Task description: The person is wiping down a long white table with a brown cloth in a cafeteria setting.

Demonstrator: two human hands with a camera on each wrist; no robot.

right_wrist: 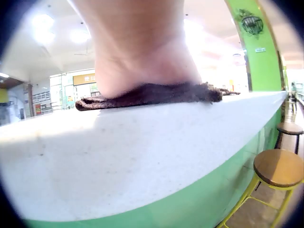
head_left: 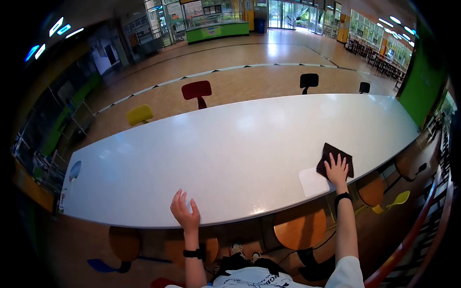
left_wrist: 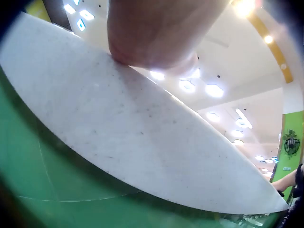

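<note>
Cloth [head_left: 331, 150], dark brown, spread flat on the long white table [head_left: 230, 139], in its right part, close to the near edge.

Starting at the far left: a yellow chair [head_left: 139, 114] beyond the far edge of the table, then a red chair [head_left: 196, 90] to its right. Nearer, at the near edge and left of centre, the left hand [head_left: 185, 213]: palm down on the bare table top, fingers straight and slightly spread, gripping nothing; a black band [head_left: 194, 253] on the wrist. From the left wrist view, only the heel of that hand [left_wrist: 156, 33], pressing on the white table [left_wrist: 133, 128].

Below the near edge, a round wooden stool [head_left: 300, 228] between the two arms. Further right, a paler rectangular patch [head_left: 313, 181] on the table top, just beside the near left corner of the cloth.

Then the right hand [head_left: 337, 168]: flat on the near half of the cloth, fingers straight and fanned, pressing down, not curled round it. From the right wrist view, the hand [right_wrist: 142, 52] on top of the cloth [right_wrist: 152, 95], thin and slightly rumpled at its edges, lying on the table [right_wrist: 118, 152], green below the rim.

Beyond the far edge, a black chair [head_left: 309, 80] and, further right, a second black chair [head_left: 364, 87]. At the far right, well apart from the cloth, a green wall [head_left: 422, 81].
</note>
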